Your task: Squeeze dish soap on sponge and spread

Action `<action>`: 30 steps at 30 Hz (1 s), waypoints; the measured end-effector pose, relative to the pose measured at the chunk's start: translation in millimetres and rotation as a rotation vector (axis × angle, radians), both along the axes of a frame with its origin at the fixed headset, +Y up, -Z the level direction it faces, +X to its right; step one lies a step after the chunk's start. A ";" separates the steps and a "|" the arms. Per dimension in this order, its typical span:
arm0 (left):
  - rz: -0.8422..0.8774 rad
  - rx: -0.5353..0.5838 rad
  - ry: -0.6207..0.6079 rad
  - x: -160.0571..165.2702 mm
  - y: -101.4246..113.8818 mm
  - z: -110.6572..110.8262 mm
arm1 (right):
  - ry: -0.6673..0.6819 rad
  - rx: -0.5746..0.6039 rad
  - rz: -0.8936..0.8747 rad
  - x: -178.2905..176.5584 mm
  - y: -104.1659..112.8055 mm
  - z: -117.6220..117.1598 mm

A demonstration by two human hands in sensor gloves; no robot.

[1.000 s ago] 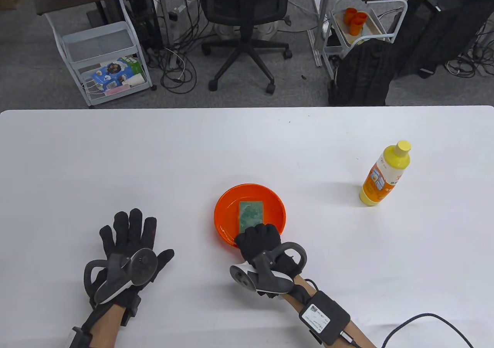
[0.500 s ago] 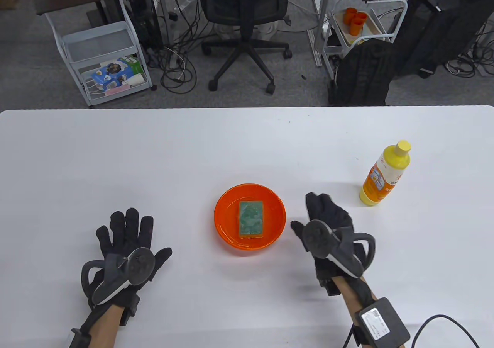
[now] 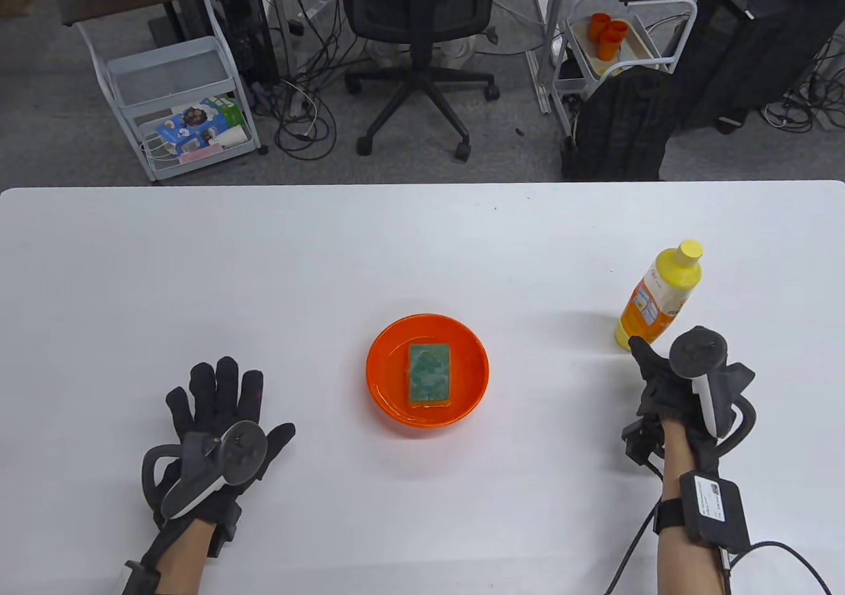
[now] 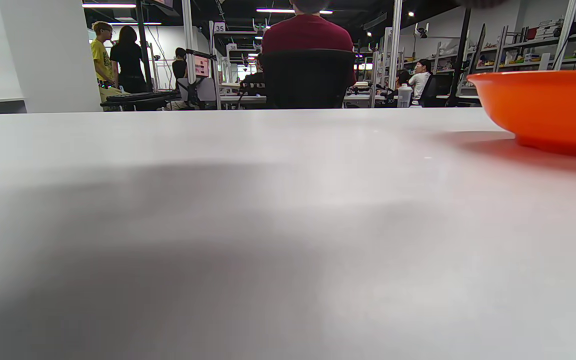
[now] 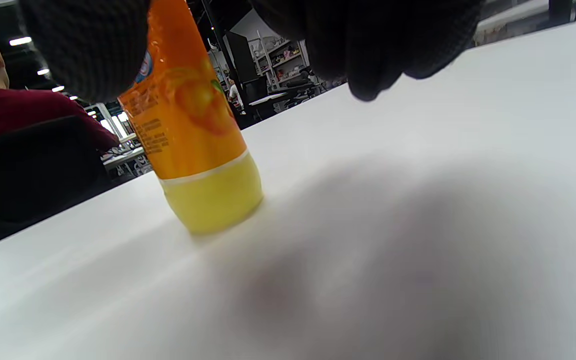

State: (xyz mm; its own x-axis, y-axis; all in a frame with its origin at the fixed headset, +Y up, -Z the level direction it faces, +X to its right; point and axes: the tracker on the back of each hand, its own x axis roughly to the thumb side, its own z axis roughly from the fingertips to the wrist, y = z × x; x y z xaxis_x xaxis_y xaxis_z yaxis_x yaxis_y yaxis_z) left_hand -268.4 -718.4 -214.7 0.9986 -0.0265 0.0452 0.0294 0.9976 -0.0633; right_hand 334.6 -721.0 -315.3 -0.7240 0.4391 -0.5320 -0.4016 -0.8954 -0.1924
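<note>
The right hand [image 3: 667, 384], grip apart, reaches the upright soap bottle [image 3: 657, 301] at three o'clock of the bowl [image 3: 396, 410] holding the sponge [image 3: 430, 374]; the left hand [image 3: 218, 417] rests spread on the desk [image 3: 330, 258].

Number "35" legible on a white sign [image 4: 219, 27] in the background hall; print on the dish soap bottle [image 3: 657, 298] label too small to read.
</note>
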 end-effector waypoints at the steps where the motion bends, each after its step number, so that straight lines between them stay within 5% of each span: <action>1: -0.001 0.002 0.001 -0.3 0.1 0.0 | 0.023 0.034 -0.042 2.8 -2.2 -5.6; 11: -0.003 -0.007 0.035 -6.8 -1.6 -1.9 | -0.068 0.231 -0.422 16.2 -28.7 -36.7; 30: 0.009 -0.015 0.053 -10.6 -2.4 -4.1 | 0.049 0.374 -0.514 17.7 -55.6 -68.4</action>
State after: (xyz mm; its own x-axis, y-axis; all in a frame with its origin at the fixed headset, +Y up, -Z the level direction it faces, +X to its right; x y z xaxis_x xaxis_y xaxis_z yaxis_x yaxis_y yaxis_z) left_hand -279.0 -720.8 -218.8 0.9998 -0.0172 -0.0071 0.0166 0.9967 -0.0791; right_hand 352.3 -776.6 -383.6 -0.3911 0.8865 -0.2473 -0.7783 -0.4620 -0.4252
